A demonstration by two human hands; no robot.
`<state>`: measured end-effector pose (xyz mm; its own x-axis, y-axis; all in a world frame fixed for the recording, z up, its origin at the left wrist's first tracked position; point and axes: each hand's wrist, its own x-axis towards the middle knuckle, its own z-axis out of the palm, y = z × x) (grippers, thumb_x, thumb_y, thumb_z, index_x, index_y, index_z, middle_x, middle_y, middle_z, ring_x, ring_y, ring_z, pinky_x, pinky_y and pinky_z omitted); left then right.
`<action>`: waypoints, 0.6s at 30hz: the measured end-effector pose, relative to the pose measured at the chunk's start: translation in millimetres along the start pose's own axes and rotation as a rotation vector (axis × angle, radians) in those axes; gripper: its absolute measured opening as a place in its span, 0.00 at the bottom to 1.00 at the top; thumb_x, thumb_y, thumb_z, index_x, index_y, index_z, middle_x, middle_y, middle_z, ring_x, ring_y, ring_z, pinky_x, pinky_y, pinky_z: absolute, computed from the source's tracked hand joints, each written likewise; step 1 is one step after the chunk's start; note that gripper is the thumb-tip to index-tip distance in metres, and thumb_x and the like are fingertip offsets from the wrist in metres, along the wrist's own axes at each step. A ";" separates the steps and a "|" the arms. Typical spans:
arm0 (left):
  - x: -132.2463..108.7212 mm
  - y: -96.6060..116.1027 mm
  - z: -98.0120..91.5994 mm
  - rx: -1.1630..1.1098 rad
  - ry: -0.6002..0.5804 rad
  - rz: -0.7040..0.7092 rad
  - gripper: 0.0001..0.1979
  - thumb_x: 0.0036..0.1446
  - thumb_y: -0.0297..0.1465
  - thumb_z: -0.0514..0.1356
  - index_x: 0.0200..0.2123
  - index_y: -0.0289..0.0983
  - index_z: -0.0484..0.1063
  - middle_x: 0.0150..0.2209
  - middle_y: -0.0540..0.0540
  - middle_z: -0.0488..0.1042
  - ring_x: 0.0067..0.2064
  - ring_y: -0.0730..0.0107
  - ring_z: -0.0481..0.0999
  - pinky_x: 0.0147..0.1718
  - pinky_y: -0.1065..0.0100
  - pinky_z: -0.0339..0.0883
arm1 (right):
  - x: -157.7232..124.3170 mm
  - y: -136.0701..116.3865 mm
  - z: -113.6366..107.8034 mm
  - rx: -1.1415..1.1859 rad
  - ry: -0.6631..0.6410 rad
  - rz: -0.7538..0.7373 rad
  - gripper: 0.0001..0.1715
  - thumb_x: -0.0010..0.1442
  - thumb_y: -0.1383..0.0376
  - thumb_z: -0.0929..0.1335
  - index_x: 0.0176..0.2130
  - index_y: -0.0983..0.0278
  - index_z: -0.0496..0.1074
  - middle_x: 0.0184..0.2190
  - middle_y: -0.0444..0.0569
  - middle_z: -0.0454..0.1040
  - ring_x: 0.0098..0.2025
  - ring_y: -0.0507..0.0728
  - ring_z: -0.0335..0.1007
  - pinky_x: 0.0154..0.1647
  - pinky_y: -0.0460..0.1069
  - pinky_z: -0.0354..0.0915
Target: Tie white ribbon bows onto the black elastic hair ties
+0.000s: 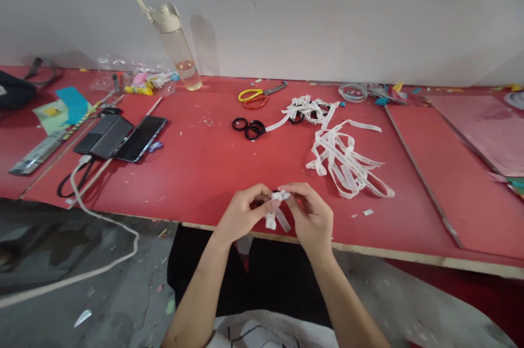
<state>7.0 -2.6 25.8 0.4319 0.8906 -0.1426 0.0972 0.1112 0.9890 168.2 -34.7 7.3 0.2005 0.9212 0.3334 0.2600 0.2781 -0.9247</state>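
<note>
Near the table's front edge, my left hand (pixel 243 211) and my right hand (pixel 311 214) are closed, fingertips pinching a white printed ribbon (pixel 271 221) between them. It is folded or knotted at the fingertips, and two short tails hang below. A small dark bit shows behind the fold; most of it is hidden by my fingers. Ahead of my hands lie several black elastic rings (pixel 255 129). Right of these is a heap of white ribbon bows (pixel 309 109) with black rings among them. Loose printed ribbon strips (pixel 344 160) lie tangled to the right of my right hand.
Scissors (pixel 262 95) with yellow and red handles lie toward the wall. A water bottle (pixel 180 48) leans in view at the back left. A phone (pixel 141 139), a dark folded device (pixel 104 135) and a white cable (pixel 106 222) are left. Boards (pixel 462 173) lie right.
</note>
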 end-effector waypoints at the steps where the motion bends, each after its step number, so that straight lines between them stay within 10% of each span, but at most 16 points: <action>1: 0.2 0.5 0.2 0.006 0.002 -0.002 0.13 0.60 0.41 0.63 0.34 0.37 0.72 0.29 0.49 0.76 0.32 0.71 0.74 0.34 0.71 0.66 | 0.7 0.0 -0.1 0.028 0.003 0.034 0.08 0.65 0.68 0.67 0.40 0.59 0.77 0.38 0.48 0.79 0.41 0.54 0.77 0.42 0.50 0.74; 18: -0.5 0.7 1.4 -0.001 0.050 -0.010 0.14 0.62 0.42 0.62 0.33 0.37 0.71 0.28 0.52 0.73 0.29 0.76 0.69 0.30 0.73 0.59 | 1.5 -1.1 2.8 -0.036 -0.008 0.131 0.06 0.64 0.65 0.68 0.40 0.60 0.77 0.36 0.47 0.77 0.37 0.52 0.74 0.39 0.47 0.72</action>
<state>8.0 -3.5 26.5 0.3858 0.9102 -0.1507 0.1006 0.1209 0.9876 165.5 -32.9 8.4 0.2276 0.9511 0.2088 0.2657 0.1456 -0.9530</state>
